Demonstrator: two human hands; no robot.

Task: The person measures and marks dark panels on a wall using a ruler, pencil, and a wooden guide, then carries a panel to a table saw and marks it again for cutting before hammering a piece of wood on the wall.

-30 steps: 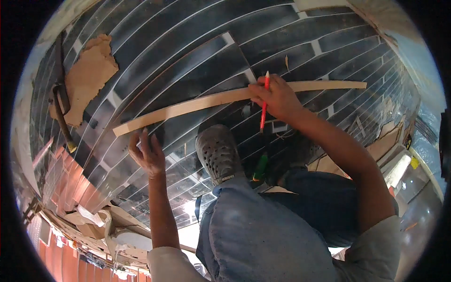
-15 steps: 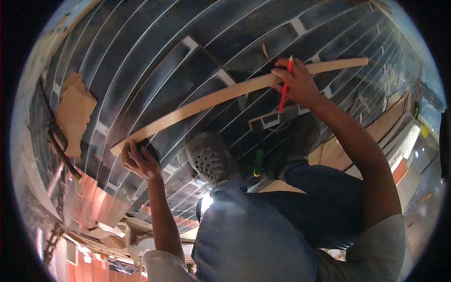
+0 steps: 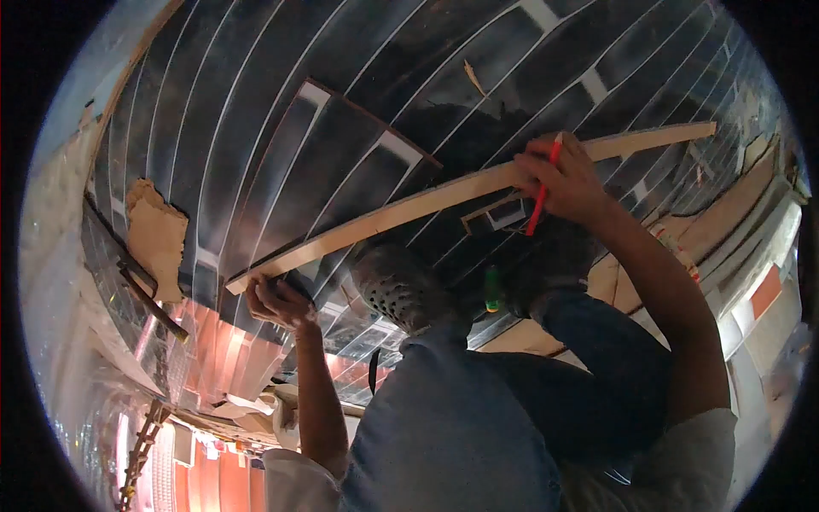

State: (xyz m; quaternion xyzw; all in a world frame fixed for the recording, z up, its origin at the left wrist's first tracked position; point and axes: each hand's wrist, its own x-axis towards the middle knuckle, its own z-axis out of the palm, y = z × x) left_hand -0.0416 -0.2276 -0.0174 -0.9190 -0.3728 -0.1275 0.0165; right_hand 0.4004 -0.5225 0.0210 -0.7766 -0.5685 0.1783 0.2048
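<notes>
Left hand (image 3: pixel 281 304) newly touched wooden strip (image 3: pixel 401 214) at left end, grip unclear, probably steadying it; right hand (image 3: pixel 566 181), atop strip, held red pencil (image 3: pixel 539 203).

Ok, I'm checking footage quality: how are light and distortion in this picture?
Head view: the dark floor looks warped toward the rim; reddish glare washes its lower left; the right shoe lies in shadow; the red pencil in the right hand stands out.

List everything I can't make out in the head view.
All in the head view:
Wooden strip: one stretch hidden by the right grip.
Green object: exact kind unclear, small and shadowed.
Right shoe: outline lost in shadow.
Jeans: cut off by the lower edge.
</notes>
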